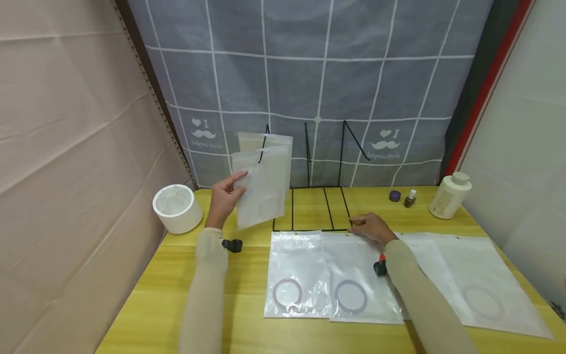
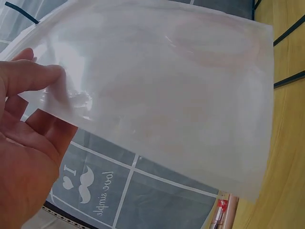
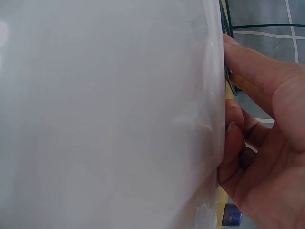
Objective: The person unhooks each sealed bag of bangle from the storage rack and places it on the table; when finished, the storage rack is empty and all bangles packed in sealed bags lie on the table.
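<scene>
My left hand (image 1: pixel 224 200) pinches the left edge of a frosted zip bag (image 1: pixel 261 189) between thumb and fingers. That bag overlaps a second zip bag (image 1: pixel 286 142) behind it, both up at the left prong of a black wire rack (image 1: pixel 293 210). A faint pinkish ring shows through the held bag in the left wrist view. My right hand (image 1: pixel 372 227) grips the rack's front right corner, its curled fingers (image 3: pixel 233 138) at the wire and beside the bag edge. Below lie a zip bag with a pink ring (image 1: pixel 295 255) and one with a bluish ring (image 1: pixel 353 260).
More zip bags (image 1: pixel 477 265) lie flat at the right, partly under my right forearm. A white cylindrical container (image 1: pixel 178 219) stands at the left. Toward the back right are a purple lid (image 1: pixel 395 196), a small dark bottle (image 1: pixel 410 199) and a white bottle (image 1: pixel 448 196).
</scene>
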`<state>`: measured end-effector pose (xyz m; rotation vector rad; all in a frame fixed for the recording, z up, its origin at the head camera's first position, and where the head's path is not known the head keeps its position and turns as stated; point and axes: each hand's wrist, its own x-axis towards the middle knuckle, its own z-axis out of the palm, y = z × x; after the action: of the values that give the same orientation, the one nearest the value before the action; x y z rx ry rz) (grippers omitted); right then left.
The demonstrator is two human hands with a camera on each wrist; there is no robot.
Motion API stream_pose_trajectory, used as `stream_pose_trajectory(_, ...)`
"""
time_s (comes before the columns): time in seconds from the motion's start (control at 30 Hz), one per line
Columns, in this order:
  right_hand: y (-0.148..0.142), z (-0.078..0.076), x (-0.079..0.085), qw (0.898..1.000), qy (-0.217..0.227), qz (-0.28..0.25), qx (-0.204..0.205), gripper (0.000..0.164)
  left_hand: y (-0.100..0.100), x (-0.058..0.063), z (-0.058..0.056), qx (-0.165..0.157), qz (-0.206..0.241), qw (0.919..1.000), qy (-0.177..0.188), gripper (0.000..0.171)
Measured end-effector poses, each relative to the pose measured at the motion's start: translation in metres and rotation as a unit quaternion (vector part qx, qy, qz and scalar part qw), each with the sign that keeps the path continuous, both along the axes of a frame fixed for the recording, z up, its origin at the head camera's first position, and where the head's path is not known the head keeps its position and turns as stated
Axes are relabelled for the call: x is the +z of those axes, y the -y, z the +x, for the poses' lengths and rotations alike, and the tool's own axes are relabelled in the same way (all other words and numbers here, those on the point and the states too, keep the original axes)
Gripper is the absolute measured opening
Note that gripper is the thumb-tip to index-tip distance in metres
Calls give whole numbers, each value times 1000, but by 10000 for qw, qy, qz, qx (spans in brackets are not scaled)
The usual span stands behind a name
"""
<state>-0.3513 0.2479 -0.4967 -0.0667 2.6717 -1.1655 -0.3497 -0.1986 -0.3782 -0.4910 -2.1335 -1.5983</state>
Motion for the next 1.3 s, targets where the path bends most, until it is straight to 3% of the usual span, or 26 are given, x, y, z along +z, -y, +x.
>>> stream_pose_trajectory(0.3,-8,0,-5,9999,-72,37,115,60,5,5,23,-104,-51,9999,-46,38)
stream_pose_trajectory(0.47,-9,1,-4,9996,-179,183,149,61,6,10,44,28,-344,9989,-330,33)
stream_pose_trajectory(0.67,-8,-1,-1,9999,-125,71,70,59,15,16,79,-166,-311,9983,-472,33)
stream_pose_trajectory(0.73,-7,-1,-1,9999,-124,61,52,59,22,17,95,-354,-59,9988,-323,36)
stream_pose_trajectory(0.8,-6,-1,-2,9999,-111,80,58,59,30,16,111,-780,457,9959,-93,40)
stream_pose_trajectory(0.83,-6,-1,-2,9999,-102,94,71,60,35,14,117,-1038,747,9917,97,43)
stream_pose_trajectory(0.9,-5,-2,-1,9998,-98,127,96,60,46,6,127,-1622,1389,9754,549,50)
stream_pose_trajectory(0.97,-5,-2,1,9999,-65,119,81,60,58,-7,129,-2244,1861,9505,1079,56)
stream_pose_trajectory(1.03,-5,-3,3,9999,-66,107,60,60,67,-25,125,-2578,1978,9294,1753,57)
stream_pose_trajectory(1.13,-5,-4,4,10000,-64,70,24,60,79,-55,115,-2666,1819,9015,2883,54)
stream_pose_trajectory(1.23,-5,-4,3,10000,-16,48,50,60,87,-84,105,-2306,1528,8788,3888,51)
stream_pose_trajectory(1.3,-4,-4,3,10000,16,36,76,60,92,-99,100,-2033,1344,8696,4295,55)
